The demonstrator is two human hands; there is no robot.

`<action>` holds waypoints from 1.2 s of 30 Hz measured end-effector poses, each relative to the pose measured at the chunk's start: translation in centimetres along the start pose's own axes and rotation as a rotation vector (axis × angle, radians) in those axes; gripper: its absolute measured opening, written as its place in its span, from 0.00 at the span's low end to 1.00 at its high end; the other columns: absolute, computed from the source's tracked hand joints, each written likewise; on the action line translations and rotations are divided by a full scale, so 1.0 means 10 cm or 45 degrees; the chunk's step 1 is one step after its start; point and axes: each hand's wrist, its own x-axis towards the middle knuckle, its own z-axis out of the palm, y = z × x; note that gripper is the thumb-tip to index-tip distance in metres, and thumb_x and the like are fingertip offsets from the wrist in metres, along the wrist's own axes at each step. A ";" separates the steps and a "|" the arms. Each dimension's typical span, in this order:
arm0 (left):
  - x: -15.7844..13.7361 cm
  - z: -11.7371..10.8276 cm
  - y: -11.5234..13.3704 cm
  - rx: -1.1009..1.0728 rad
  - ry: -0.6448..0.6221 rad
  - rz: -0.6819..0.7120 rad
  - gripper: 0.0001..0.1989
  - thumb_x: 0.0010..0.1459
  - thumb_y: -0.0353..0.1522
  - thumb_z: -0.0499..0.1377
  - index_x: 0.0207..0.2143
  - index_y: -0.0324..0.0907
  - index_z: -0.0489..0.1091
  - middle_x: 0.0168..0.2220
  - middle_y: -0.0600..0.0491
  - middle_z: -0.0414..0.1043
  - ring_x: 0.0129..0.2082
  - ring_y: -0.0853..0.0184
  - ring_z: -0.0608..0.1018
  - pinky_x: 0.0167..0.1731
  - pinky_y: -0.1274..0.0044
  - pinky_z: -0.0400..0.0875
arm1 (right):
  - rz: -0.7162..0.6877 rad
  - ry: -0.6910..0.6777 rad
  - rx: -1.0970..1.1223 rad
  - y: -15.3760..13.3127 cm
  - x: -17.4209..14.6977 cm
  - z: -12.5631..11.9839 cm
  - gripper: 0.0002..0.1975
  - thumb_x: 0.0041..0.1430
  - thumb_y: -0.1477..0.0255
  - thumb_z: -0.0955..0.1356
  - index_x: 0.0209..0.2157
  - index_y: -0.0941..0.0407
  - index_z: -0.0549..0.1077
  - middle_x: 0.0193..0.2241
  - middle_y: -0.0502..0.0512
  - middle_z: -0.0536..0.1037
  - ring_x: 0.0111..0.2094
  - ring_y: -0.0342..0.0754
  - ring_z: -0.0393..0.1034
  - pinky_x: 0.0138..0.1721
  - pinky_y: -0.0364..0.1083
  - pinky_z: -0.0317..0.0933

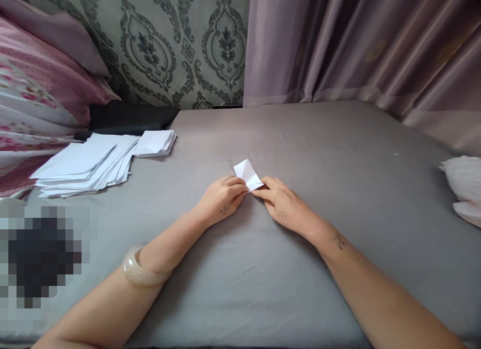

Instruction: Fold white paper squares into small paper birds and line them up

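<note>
- One folded paper: left hand pinching; right hand touching four-o'clock corner, grip unclear.
- Two paper stacks: nine o'clock.
- Grey surface: room toward twelve-o'clock edge.

My two bare forearms reach forward from the lower corners, left forearm and right forearm slanting inward until the hands nearly meet around the middle of the view. My left hand is bent over, its fingers curled and gathered toward the thumb in a pinch. My right hand faces it, thumb side toward me, thumb pointing left and fingers gently bent. Small dark marks dot both hands; another dark mark sits by my right wrist.
</note>
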 end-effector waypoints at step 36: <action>0.00 -0.08 0.08 0.377 0.530 -0.148 0.21 0.61 0.35 0.55 0.56 0.41 0.62 0.54 0.40 0.62 0.54 0.54 0.63 0.53 0.62 0.56 | 0.024 0.546 -0.159 0.03 0.13 0.06 0.09 0.62 0.75 0.62 0.34 0.54 0.74 0.35 0.54 0.74 0.35 0.45 0.66 0.37 0.44 0.57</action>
